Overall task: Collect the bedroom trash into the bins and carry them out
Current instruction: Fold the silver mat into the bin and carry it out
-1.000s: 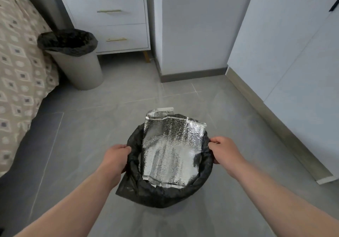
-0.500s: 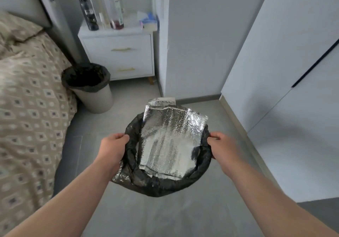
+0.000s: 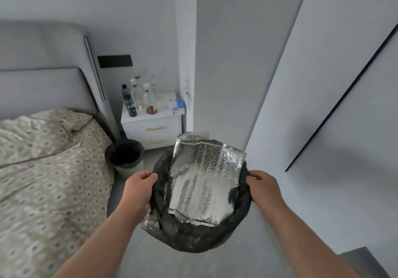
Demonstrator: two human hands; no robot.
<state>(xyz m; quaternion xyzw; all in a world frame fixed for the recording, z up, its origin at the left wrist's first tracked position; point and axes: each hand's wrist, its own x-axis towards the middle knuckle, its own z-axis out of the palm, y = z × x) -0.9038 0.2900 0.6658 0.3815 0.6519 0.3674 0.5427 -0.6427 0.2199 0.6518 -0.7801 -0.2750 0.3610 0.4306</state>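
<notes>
Two hands, left hand, right hand, still grip bin rim, lifted higher; foil bag inside.

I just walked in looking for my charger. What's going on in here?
A person holds a black-lined trash bin, left hand gripping its left rim and right hand its right rim. A silver foil bag sticks up out of it. A second lined bin stands on the floor beside the bed, in front of the nightstand.
</notes>
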